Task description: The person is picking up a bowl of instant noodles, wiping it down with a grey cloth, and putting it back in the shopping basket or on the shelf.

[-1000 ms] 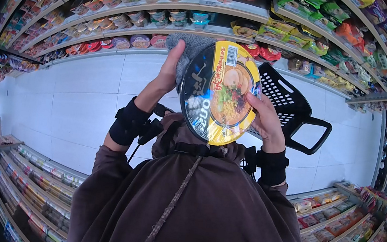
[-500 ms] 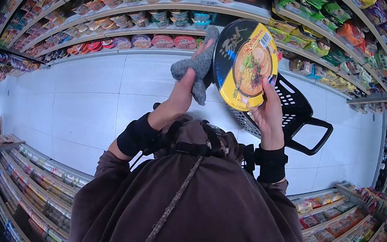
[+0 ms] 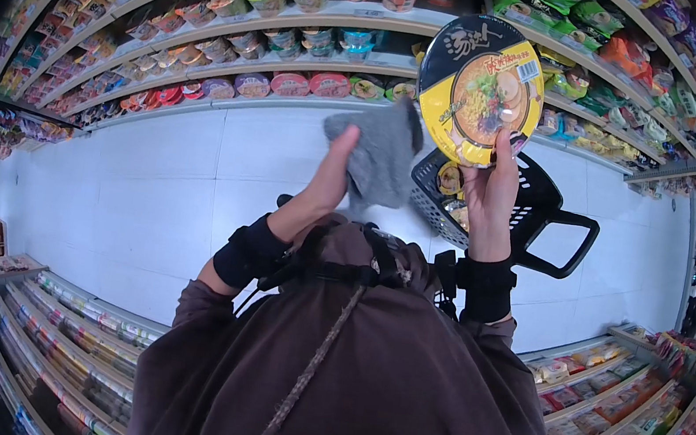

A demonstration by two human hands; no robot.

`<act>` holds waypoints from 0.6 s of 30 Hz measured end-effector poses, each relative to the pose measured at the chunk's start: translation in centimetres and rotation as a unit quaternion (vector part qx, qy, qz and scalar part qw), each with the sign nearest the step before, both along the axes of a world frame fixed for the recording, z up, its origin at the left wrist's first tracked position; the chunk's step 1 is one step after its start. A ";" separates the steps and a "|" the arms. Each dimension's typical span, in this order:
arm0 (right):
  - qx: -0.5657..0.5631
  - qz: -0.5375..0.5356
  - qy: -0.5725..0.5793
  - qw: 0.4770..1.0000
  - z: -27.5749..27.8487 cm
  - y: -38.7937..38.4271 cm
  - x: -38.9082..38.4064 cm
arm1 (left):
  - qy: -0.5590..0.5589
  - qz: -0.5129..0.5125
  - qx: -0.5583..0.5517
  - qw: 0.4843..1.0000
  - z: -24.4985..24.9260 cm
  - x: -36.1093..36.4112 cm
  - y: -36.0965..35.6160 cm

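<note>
In my right hand (image 3: 494, 189) is a round instant noodle bowl (image 3: 485, 94) with a black and yellow lid, its printed top turned toward me. My thumb lies on the lid's lower edge. A grey cloth (image 3: 375, 154) hangs from my left hand (image 3: 329, 175), which grips it to the left of the bowl, apart from it. Slight motion blur softens the cloth. Under the bowl and my right hand, a black shopping basket (image 3: 539, 187) stands on the floor with a yellow-lidded package (image 3: 449, 178) showing inside.
Ahead, curved by the lens, shelves (image 3: 376, 17) hold cup noodles, with bagged goods (image 3: 604, 40) to the right. Behind me are more shelves on the left (image 3: 64, 338) and right (image 3: 604, 423). The basket's handle (image 3: 571, 244) sticks out to the right over white floor tiles (image 3: 148, 181).
The noodle bowl has moved up and right, its lid now facing me more fully. The grey cloth has come away from the bowl's side and spread out below my left hand.
</note>
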State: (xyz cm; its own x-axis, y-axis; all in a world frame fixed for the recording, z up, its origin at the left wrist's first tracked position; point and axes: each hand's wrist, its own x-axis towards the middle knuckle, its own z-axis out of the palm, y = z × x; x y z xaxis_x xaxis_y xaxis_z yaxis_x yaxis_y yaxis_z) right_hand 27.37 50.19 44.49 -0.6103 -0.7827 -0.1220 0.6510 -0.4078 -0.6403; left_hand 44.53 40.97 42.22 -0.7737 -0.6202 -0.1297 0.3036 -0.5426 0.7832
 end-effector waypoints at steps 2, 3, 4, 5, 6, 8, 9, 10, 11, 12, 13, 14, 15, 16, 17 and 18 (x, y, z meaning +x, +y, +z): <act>-0.006 -0.007 0.007 1.000 0.5 0.2 0.3 | -0.028 0.051 0.000 0.998 -0.3 0.2 -2.1; -0.003 -0.001 0.012 1.000 0.6 0.2 0.5 | -0.026 0.047 -0.009 0.999 -0.3 0.1 -2.6; 0.007 -0.004 0.027 1.000 0.5 0.3 0.6 | -0.081 0.074 -0.001 0.994 -0.3 0.1 -2.9; 0.005 0.005 0.032 0.999 0.2 0.3 0.8 | -0.135 0.103 0.008 0.986 -0.3 0.1 -3.1; 0.003 0.014 0.037 0.999 -0.1 0.4 0.9 | -0.133 0.100 0.002 0.986 -0.1 0.1 -3.1; 0.003 0.007 0.029 1.000 -0.4 0.5 1.0 | -0.077 0.054 0.081 0.992 0.2 0.2 -3.0; 0.014 -0.004 0.020 1.000 -0.4 0.5 1.2 | -0.089 0.033 0.067 0.993 0.2 0.4 -3.1; 0.025 -0.015 0.010 1.000 -0.4 0.6 1.3 | -0.090 0.033 0.065 0.993 0.3 0.5 -3.2; 0.021 -0.015 0.006 1.000 -0.6 0.7 1.2 | -0.095 0.023 0.055 0.994 0.4 0.6 -3.3; 0.020 -0.015 0.005 1.000 -0.7 0.8 1.0 | -0.101 0.014 0.045 0.994 0.5 0.7 -3.3; 0.021 -0.024 0.009 0.999 -0.7 0.9 0.8 | -0.101 0.013 0.044 0.994 0.5 0.7 -3.4; 0.023 -0.032 0.013 0.999 -0.8 1.0 0.6 | -0.108 0.035 0.027 0.993 0.6 0.7 -3.5; 0.023 -0.034 0.014 0.999 -1.0 1.1 0.3 | -0.113 0.057 0.008 0.992 0.7 0.6 -3.6; 0.021 -0.036 0.013 0.999 -1.2 1.1 0.2 | -0.113 0.055 0.006 0.992 1.1 0.8 -3.7; 0.026 -0.040 0.026 0.999 -1.3 1.2 0.1 | -0.094 0.065 -0.029 0.993 1.6 1.0 -3.7; 0.031 -0.044 0.039 0.998 -1.5 1.2 0.1 | -0.073 0.076 -0.065 0.992 2.3 1.1 -3.5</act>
